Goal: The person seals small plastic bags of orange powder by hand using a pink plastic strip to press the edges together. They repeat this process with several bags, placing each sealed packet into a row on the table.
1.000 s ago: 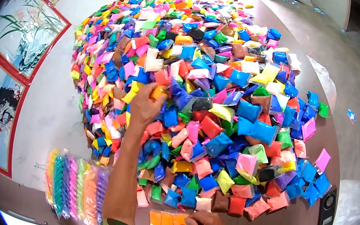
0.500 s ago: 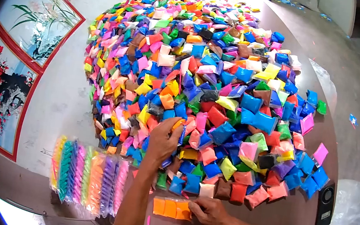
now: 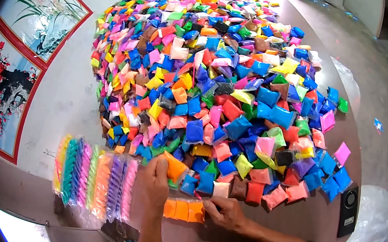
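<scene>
In the head view, my left hand (image 3: 155,184) is closed on the edge of a small orange packet (image 3: 174,168), held up at the near edge of the pile. My right hand (image 3: 226,213) pinches the right end of a short row of orange packets (image 3: 182,211), which lies side by side on the tabletop. The row's left end is beside my left wrist. Behind both hands spreads a big heap of small packets in many colours (image 3: 234,110), with blue, brown and red ones nearest.
Left of my left arm lie long clear bags of twisted coloured strips (image 3: 93,179). A black device with a round dial (image 3: 349,210) sits at the table's right edge. Clear plastic sheeting (image 3: 368,232) is beyond it. Framed pictures (image 3: 7,86) hang on the left wall.
My left hand has come back from the pile toward me, bringing an orange packet. A blue packet shows where it was. My right hand stays at the row.
</scene>
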Demonstrator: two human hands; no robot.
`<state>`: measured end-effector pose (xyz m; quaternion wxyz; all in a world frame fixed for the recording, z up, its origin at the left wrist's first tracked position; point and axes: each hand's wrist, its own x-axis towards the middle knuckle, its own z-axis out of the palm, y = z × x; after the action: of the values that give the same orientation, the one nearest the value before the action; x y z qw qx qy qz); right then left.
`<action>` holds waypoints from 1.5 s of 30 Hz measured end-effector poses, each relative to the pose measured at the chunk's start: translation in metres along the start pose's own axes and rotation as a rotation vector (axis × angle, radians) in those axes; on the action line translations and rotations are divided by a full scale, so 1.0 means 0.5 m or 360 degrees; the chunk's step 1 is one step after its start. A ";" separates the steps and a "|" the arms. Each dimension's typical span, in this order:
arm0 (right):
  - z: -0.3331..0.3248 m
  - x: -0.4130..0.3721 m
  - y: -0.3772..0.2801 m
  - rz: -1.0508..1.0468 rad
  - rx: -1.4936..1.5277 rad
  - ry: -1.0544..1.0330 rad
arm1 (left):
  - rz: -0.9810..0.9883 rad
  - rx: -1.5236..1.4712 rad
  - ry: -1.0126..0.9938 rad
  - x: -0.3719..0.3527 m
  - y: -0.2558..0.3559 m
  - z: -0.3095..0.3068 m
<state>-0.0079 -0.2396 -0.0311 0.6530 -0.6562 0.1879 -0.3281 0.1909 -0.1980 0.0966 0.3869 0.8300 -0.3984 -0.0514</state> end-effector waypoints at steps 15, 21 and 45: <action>0.017 -0.053 -0.016 -0.0208 0.0302 -0.0113 | -0.0055 -0.0361 0.0068 -0.310 -0.023 0.017; 0.046 -0.073 -0.025 -0.0456 0.0230 -0.0378 | -0.0170 -0.0295 -0.0033 -0.412 -0.002 -0.032; 0.097 -0.146 -0.072 0.0532 0.0465 -0.1138 | -0.0611 -0.0765 0.0449 -0.578 -0.082 -0.054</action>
<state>-0.0339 -0.1520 -0.0062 0.8075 -0.5898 0.0048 0.0078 0.0314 0.0365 0.0228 0.6063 0.7737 -0.1539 -0.1003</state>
